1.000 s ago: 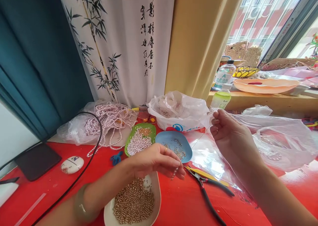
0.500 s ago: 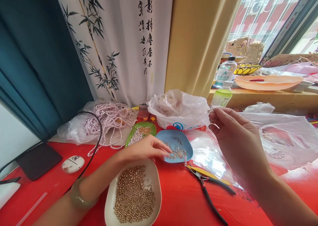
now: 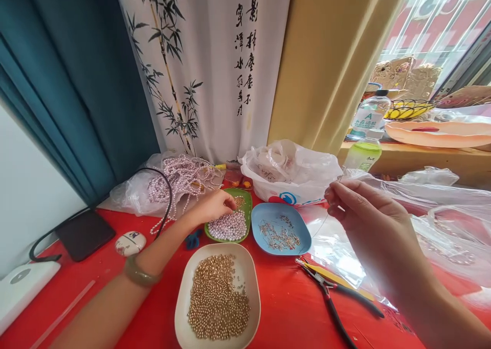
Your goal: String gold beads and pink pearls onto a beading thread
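Observation:
My left hand [image 3: 215,206] reaches into the green dish [image 3: 246,202] of pale pearls and small gold beads, fingertips pinched over the far end. My right hand [image 3: 364,216] is raised above the table, fingers pinched on a thin wire [image 3: 320,229] that hangs down toward the blue dish [image 3: 303,232] of metal pins. A white dish [image 3: 183,305] full of gold beads sits nearest me. Black-handled pliers [image 3: 333,298] lie right of it.
Pearl strands [image 3: 180,178] lie on a clear bag at the back left. A white plastic bag [image 3: 287,172], clear bags [image 3: 441,221], a black cable [image 3: 164,201], a dark phone [image 3: 84,234] and a small oval stone [image 3: 130,243] are on the red table [image 3: 284,313]. Bottles stand by the sill.
My left hand moved from the blue dish back and left into the green dish. My right hand stayed raised, holding the wire. The view shifted slightly.

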The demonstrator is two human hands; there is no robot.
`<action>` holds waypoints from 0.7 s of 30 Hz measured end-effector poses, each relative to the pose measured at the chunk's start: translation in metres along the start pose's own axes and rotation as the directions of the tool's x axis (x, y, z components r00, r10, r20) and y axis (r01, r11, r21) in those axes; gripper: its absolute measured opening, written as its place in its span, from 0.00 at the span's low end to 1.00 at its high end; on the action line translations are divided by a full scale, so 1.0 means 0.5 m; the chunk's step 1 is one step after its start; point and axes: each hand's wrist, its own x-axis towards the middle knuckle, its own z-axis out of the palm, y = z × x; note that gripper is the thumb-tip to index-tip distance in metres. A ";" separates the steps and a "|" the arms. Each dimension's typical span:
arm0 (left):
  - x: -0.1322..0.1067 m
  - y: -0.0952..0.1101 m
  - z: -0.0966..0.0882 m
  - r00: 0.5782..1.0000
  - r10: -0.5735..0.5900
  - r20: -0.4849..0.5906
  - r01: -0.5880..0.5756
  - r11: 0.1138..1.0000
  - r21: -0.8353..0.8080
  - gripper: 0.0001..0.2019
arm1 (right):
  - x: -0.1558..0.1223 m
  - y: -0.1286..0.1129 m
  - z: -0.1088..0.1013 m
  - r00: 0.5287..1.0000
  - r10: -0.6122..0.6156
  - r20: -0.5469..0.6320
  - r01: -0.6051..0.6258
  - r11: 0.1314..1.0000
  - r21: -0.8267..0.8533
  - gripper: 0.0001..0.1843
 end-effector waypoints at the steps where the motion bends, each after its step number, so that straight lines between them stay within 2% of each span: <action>1: 0.000 0.002 0.003 1.000 0.003 -0.009 -0.003 1.000 0.018 0.10 | 0.001 0.002 0.001 1.000 0.013 0.004 -0.013 1.000 -0.005 0.06; 8: 0.011 -0.004 0.028 0.999 0.022 -0.047 -0.020 0.999 0.043 0.07 | 0.000 0.014 0.008 0.995 0.081 0.053 -0.077 0.995 -0.064 0.08; 12: 0.013 -0.011 0.033 0.996 0.030 -0.081 -0.032 0.999 -0.014 0.04 | -0.002 0.019 0.008 0.993 0.101 0.068 -0.095 0.992 -0.087 0.09; 16: 0.013 -0.001 0.030 0.991 0.047 -0.126 -0.062 0.991 -0.122 0.07 | -0.007 0.030 0.014 0.980 0.120 0.157 -0.103 0.989 -0.108 0.09; 19: 0.005 0.027 0.026 0.993 0.056 -0.102 -0.086 0.946 -0.313 0.11 | -0.016 0.040 0.026 0.952 0.173 0.253 -0.145 0.981 -0.126 0.09; 21: -0.006 0.053 0.026 0.998 0.037 -0.050 -0.060 0.799 -0.598 0.12 | -0.022 0.046 0.037 0.920 0.225 0.320 -0.194 0.973 -0.127 0.09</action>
